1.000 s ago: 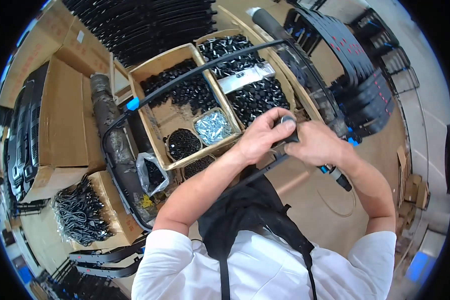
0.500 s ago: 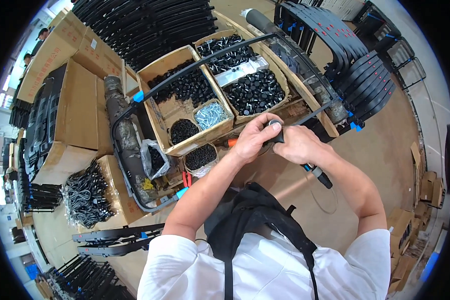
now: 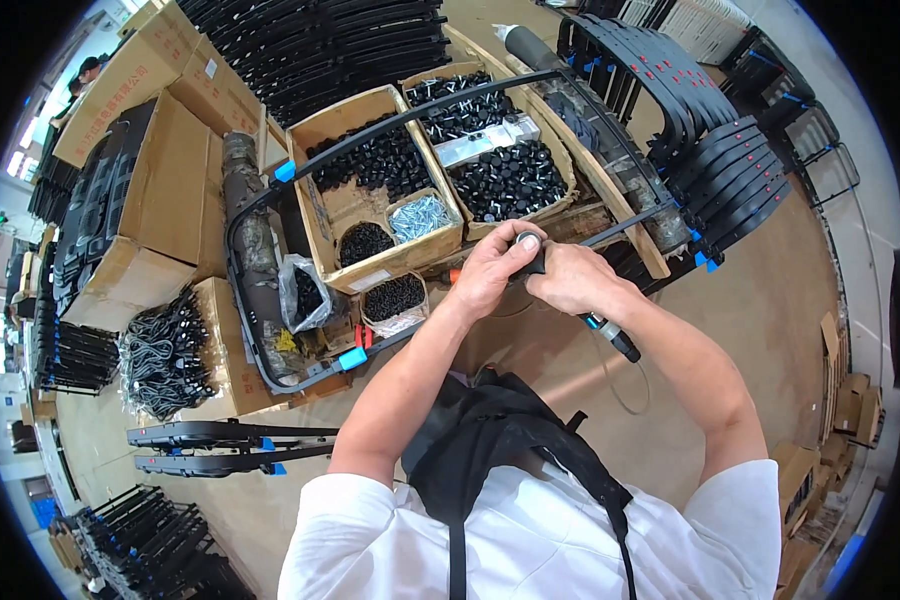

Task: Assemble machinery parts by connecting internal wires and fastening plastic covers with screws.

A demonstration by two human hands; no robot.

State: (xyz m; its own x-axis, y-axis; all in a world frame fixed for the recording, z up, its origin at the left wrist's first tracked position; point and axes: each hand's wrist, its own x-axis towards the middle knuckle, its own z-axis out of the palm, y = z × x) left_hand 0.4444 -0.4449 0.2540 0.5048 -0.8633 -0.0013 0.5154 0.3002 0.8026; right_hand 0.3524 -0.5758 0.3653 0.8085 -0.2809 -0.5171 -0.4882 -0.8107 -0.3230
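- A dark piece [image 3: 535,262] sits between the two hands, over the near bar of a black frame [image 3: 610,232].
- The left hand [image 3: 490,275] has its fingers clamped on the dark piece, thumb on its rounded end.
- The right hand [image 3: 578,280] closes on a tool [image 3: 612,337], whose black end sticks out under the wrist; a thin cord [image 3: 642,400] loops below.
- The left forearm hides part of the frame's near bar; the far bar crosses above the open bins.
- The left bin [image 3: 410,258] holds black caps [image 3: 370,165], silver screws [image 3: 420,217] and black screws [image 3: 365,244]; the right one holds black knobs [image 3: 510,180].
- Near the left forearm are a tub [image 3: 395,298] of small black parts, red handles [image 3: 363,335] and a plastic bag [image 3: 303,292].
- A plank [image 3: 595,175] slants beyond the hands, beneath the frame.
- Red print and a white label mark the big carton [image 3: 160,190] at left; a pale label marks the left bin's front.
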